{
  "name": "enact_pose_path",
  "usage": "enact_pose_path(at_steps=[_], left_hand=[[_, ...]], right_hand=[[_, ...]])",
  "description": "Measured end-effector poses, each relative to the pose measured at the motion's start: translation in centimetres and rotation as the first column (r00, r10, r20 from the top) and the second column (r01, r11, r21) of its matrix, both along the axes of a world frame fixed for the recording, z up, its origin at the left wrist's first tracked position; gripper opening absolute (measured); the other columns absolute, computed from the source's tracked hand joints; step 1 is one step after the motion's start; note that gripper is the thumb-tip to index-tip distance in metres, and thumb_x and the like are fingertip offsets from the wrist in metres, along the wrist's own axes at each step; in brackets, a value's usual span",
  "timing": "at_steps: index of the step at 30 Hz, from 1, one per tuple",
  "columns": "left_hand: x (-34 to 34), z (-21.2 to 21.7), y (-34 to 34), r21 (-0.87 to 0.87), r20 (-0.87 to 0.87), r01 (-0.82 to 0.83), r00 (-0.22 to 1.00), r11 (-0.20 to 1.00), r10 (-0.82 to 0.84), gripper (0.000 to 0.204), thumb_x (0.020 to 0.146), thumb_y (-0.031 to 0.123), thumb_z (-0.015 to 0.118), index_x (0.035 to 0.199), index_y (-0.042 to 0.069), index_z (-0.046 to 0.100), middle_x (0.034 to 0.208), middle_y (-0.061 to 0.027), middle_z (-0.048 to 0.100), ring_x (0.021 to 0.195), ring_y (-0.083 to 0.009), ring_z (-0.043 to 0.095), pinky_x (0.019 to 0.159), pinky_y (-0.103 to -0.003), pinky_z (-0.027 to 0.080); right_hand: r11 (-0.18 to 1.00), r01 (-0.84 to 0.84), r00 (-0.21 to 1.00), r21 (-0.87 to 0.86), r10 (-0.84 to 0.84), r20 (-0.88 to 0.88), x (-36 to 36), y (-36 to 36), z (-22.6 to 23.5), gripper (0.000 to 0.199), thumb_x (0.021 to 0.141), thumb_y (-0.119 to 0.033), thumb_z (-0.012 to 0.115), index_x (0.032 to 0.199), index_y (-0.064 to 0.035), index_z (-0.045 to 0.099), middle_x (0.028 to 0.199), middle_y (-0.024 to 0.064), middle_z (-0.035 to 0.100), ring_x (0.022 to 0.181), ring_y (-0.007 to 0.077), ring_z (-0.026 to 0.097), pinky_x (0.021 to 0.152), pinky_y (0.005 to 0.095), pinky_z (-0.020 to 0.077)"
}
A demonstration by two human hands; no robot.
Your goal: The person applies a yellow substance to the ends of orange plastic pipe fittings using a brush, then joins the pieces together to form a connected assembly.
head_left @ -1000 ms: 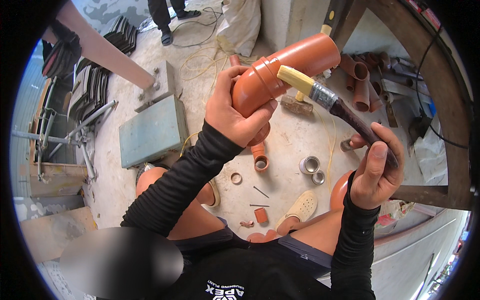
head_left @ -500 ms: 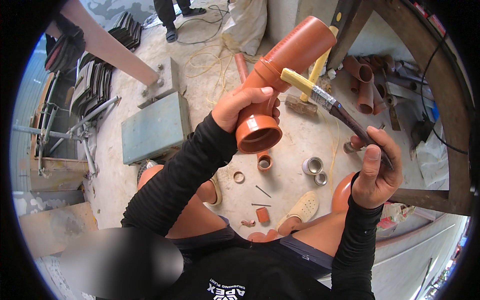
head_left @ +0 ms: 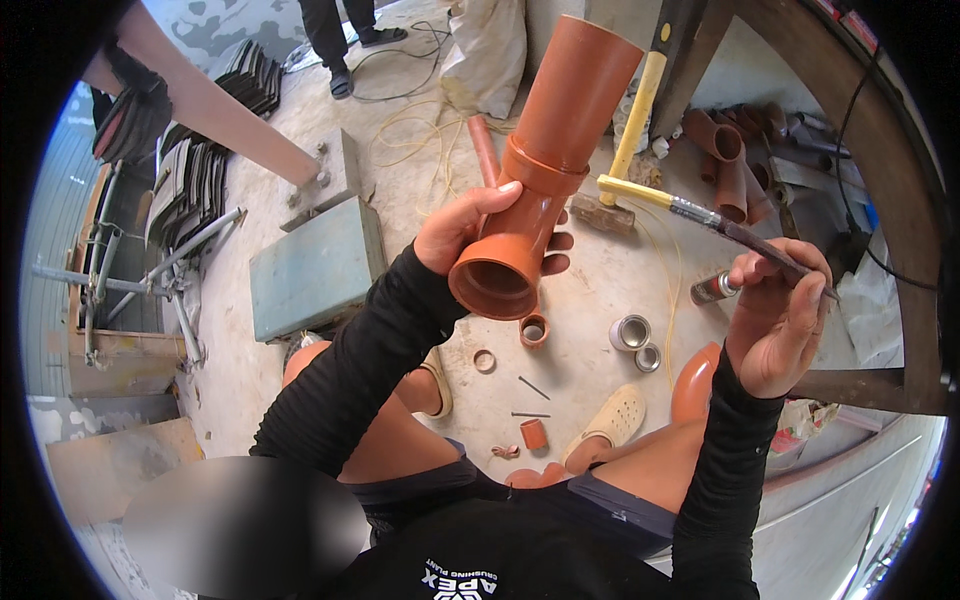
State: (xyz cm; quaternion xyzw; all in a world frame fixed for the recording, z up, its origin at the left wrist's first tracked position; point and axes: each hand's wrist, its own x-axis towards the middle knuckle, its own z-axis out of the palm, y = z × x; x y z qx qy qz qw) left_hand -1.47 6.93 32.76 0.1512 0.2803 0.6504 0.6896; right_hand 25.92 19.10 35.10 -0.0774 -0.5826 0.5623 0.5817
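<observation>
My left hand [head_left: 462,232] is wrapped round an orange-brown plastic pipe fitting [head_left: 525,225], its thumb pressed on the near side. A wider straight pipe [head_left: 575,95] sits in the fitting's collar and points up and away. The fitting's lower socket gapes toward me. In my right hand [head_left: 778,325] is a paintbrush [head_left: 690,208], pinched by its dark handle between thumb and fingers. Its pale yellow bristles point left, a short gap away from the pipe. Below on the floor stand an open tin [head_left: 630,332] and its smaller lid or cup [head_left: 648,357].
A yellow-handled hammer [head_left: 605,213] stands on its head beyond the brush. A blue-grey box [head_left: 315,270] lies at left. Pipe offcuts [head_left: 715,135] pile up at far right, by a wooden frame [head_left: 905,270]. A small canister [head_left: 712,289] is near my right hand. Another person's legs [head_left: 325,40] show far off.
The brush has come away from the pipe, toward the right and down. My left hand has tilted the pipe more upright and moved it slightly left.
</observation>
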Motion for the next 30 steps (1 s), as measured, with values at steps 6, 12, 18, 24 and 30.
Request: enact_pose_path(at_steps=[6, 12, 18, 24, 30], left_hand=[[0.7, -0.7, 0.2, 0.034, 0.01, 0.098, 0.995, 0.995, -0.098, 0.062, 0.095, 0.037, 0.054, 0.137, -0.007, 0.042, 0.12, -0.0234, 0.057, 0.098, -0.0311, 0.066, 0.086, -0.045, 0.059], [1.6, -0.5, 0.2, 0.002, -0.168, 0.104, 0.98, 0.995, -0.102, 0.067, 0.091, 0.042, 0.056, 0.136, -0.007, 0.043, 0.119, -0.0222, 0.058, 0.094, -0.0298, 0.067, 0.084, -0.042, 0.059], [1.5, -0.7, 0.1, 0.058, -0.031, 0.177, 0.984, 0.983, -0.175, 0.066, 0.09, 0.042, 0.058, 0.135, -0.005, 0.045, 0.115, -0.0196, 0.059, 0.09, -0.0289, 0.066, 0.077, -0.041, 0.059], [1.1, -0.6, -0.2, 0.22, 0.136, 0.264, 0.945, 0.939, -0.298, 0.068, 0.089, 0.041, 0.056, 0.138, -0.004, 0.043, 0.117, -0.0199, 0.057, 0.086, -0.0287, 0.064, 0.071, -0.041, 0.057], [1.5, 0.1, -0.8, 0.186, 0.198, 0.242, 0.94, 0.952, -0.277, 0.067, 0.091, 0.04, 0.057, 0.139, -0.003, 0.041, 0.119, -0.0206, 0.056, 0.09, -0.0312, 0.064, 0.081, -0.046, 0.057]], right_hand=[[0.984, -0.07, 0.997, -0.166, 0.063, -0.048, -0.3, 0.0, 0.3, 0.039, 0.105, -0.031, 0.047, 0.118, 0.0051, 0.056, 0.092, 0.0148, 0.065, 0.084, 0.0211, 0.062, 0.078, 0.0366, 0.0511], [0.984, -0.056, 0.998, -0.169, 0.056, -0.004, -0.8, -0.2, -0.2, 0.038, 0.105, -0.029, 0.047, 0.117, 0.0057, 0.057, 0.092, 0.0152, 0.065, 0.082, 0.022, 0.063, 0.078, 0.037, 0.0515], [0.984, -0.042, 0.998, -0.175, 0.049, 0.04, -0.6, 0.1, -0.5, 0.037, 0.104, -0.027, 0.046, 0.116, 0.0058, 0.057, 0.091, 0.0153, 0.065, 0.081, 0.022, 0.063, 0.079, 0.0353, 0.051], [0.97, -0.057, 0.997, -0.238, 0.068, 0.039, 0.0, 1.1, -0.6, 0.037, 0.104, -0.028, 0.045, 0.115, 0.0051, 0.057, 0.089, 0.0144, 0.064, 0.081, 0.0207, 0.062, 0.078, 0.0349, 0.0503], [0.947, -0.081, 0.997, -0.312, 0.075, -0.033, 0.8, 2.7, -1.1, 0.036, 0.103, -0.029, 0.047, 0.114, 0.004, 0.058, 0.087, 0.0127, 0.064, 0.082, 0.0201, 0.06, 0.079, 0.0356, 0.0495]])
